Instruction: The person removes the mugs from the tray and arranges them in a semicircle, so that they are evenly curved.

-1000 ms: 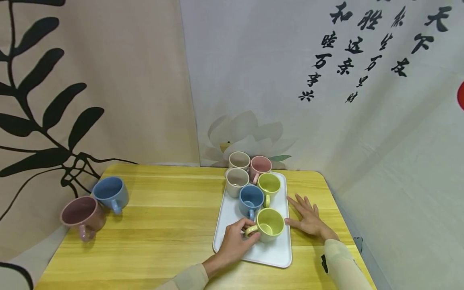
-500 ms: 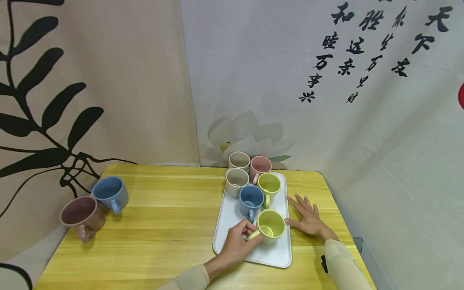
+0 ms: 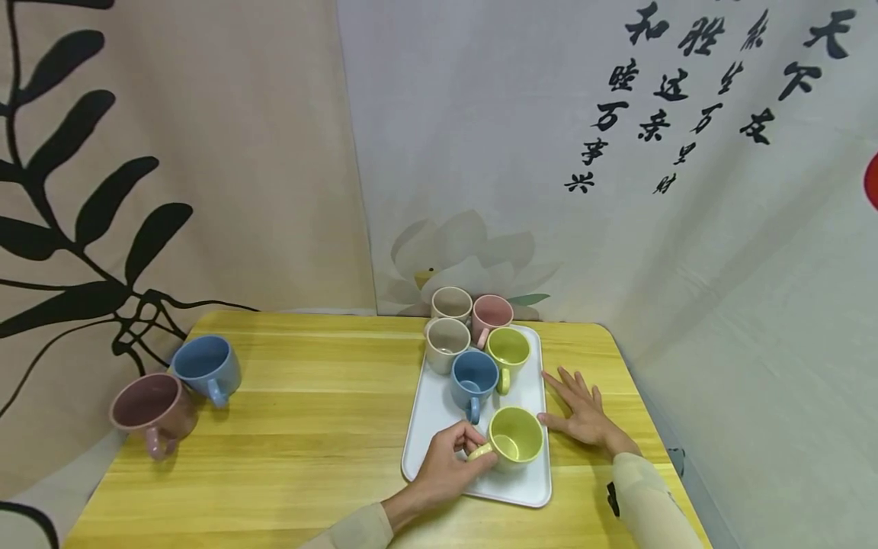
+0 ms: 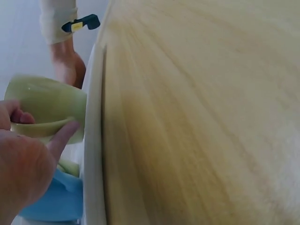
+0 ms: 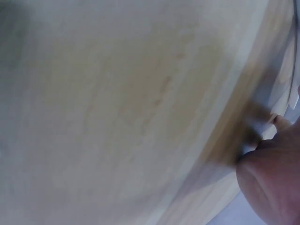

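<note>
In the head view a yellow-green mug [image 3: 516, 439] is over the near part of a white tray [image 3: 480, 492]. My left hand [image 3: 446, 465] pinches its handle between thumb and fingers; the left wrist view shows the thumb on the handle [image 4: 42, 128]. My right hand [image 3: 583, 412] lies with fingers spread at the tray's right edge, fingertips at the rim. Farther back on the tray are a blue mug [image 3: 474, 379], a second yellow-green mug [image 3: 508, 348] and a grey-white mug [image 3: 447, 345]. Only part of the right hand [image 5: 272, 173] shows in the right wrist view.
Behind those stand another grey-white mug [image 3: 451, 303] and a pink mug [image 3: 492, 314] at the tray's far end. A blue mug [image 3: 206, 366] and a pink mug [image 3: 152, 408] are at the table's left edge. A printed cloth [image 3: 480, 152] hangs behind the wooden table [image 3: 309, 427].
The yellow-green mug in my left hand has shifted slightly toward me and to the right, away from the blue mug. My right hand has stayed in place.
</note>
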Motion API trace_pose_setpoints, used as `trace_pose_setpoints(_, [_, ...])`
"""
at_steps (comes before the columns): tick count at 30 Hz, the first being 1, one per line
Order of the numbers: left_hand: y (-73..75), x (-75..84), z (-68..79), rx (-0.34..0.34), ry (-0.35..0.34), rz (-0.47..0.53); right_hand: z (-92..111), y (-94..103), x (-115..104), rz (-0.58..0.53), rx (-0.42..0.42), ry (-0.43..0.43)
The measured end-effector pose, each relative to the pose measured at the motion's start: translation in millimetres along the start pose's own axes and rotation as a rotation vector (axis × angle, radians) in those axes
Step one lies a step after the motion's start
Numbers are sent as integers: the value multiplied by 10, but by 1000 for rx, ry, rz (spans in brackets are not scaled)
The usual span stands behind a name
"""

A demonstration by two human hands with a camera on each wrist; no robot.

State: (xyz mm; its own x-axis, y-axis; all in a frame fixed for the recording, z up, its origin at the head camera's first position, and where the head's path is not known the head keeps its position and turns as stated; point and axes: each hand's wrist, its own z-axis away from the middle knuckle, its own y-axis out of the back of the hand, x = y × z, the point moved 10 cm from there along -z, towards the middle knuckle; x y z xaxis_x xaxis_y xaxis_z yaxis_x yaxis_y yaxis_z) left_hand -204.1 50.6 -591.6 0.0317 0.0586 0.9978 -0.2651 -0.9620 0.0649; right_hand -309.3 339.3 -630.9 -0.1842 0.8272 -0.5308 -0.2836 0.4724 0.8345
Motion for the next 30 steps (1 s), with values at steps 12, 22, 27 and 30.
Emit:
trace_pose_setpoints(12, [37,251,88,-113,-44,45,5,-4,10,3,-5,-10])
trace_pose_setpoints(22, [134,588,186,-150,-134,123,8,4,-9,-6,-5,-3])
trace_pose_setpoints(27, [250,758,201,-120,-179,135,14,2,-29,-13,-3,11])
trace_pose_setpoints(30, [348,849,197,-101,-195,146,11,3,-29,-12,-5,3])
